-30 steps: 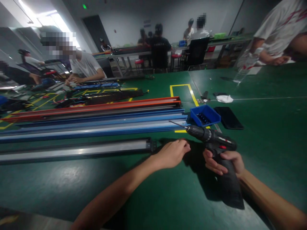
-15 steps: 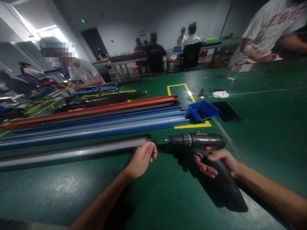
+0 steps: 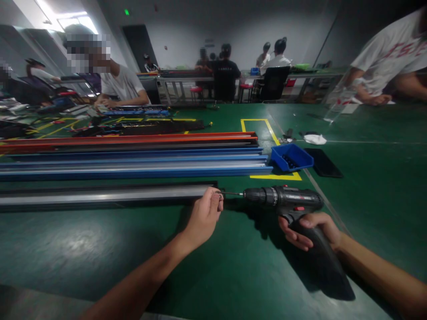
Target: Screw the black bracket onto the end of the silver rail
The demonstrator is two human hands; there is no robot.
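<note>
My right hand [image 3: 310, 233] is wrapped round the grip of a black cordless drill [image 3: 287, 198], which lies level and points left. From its chuck a thin long bit [image 3: 231, 193] reaches to the fingertips of my left hand [image 3: 208, 213]. Those fingers are pinched together at the tip of the bit, right by the end of a black and silver metal profile [image 3: 110, 194]. Whatever small thing they hold is hidden by the fingers. The profile lies flat on the green table [image 3: 110, 258].
Blue profiles [image 3: 200, 171] and an orange profile [image 3: 167, 138] lie behind. Right of them stand a blue bin [image 3: 293, 160] with small dark parts and a black phone [image 3: 325, 163]. A white crumpled piece [image 3: 315, 139] and a plastic bottle [image 3: 336, 106] are farther back. Other people sit around.
The camera view has turned slightly, so everything sits a little farther right and more level. Both hands keep their places at the drill and the profile's end.
</note>
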